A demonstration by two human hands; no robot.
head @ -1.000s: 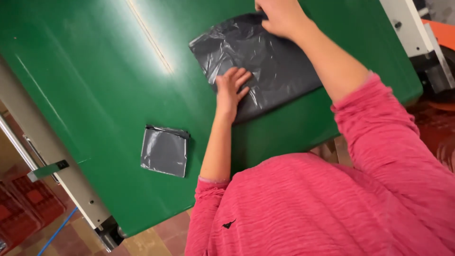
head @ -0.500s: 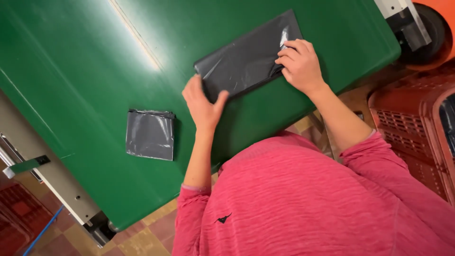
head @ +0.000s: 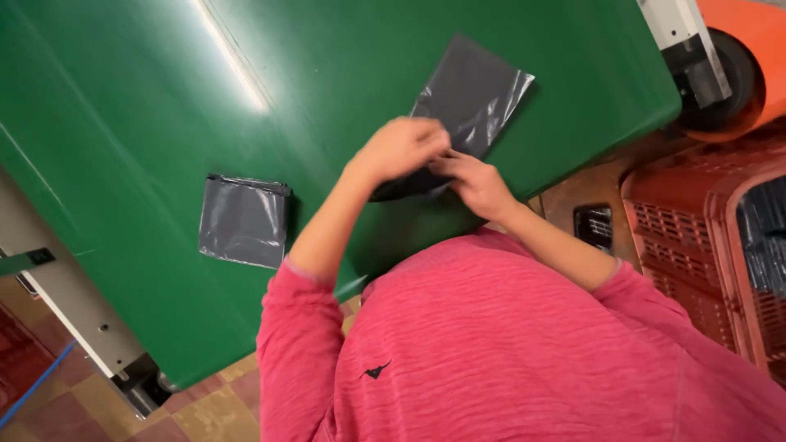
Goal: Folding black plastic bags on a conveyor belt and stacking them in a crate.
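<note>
Head view looks down over a pink-sleeved person leaning on a green table (head: pixel 147 123). Both hands meet at the near end of a dark grey plastic bag (head: pixel 471 102) that lies flat on the table, folded into a long strip running away from the person toward the far right.

The left hand (head: pixel 399 149) is curled, knuckles up, fingers bent down over the near end of the bag and covering it. The right hand (head: pixel 475 184) sits just beside it and touching it, fingers reaching in under the left hand onto the same end of the bag. Both hands are closed around that end; exactly how the fingertips pinch the plastic is hidden by the left hand.

To the left, well apart from the hands, a second grey bag (head: pixel 243 221) lies on the table already folded into a small square packet, near the table's front edge.

Off the table's right end stands an orange roller (head: pixel 749 61) on a grey bracket. Below it, on the tiled floor, a red plastic crate (head: pixel 696 237) holds more dark plastic.
</note>
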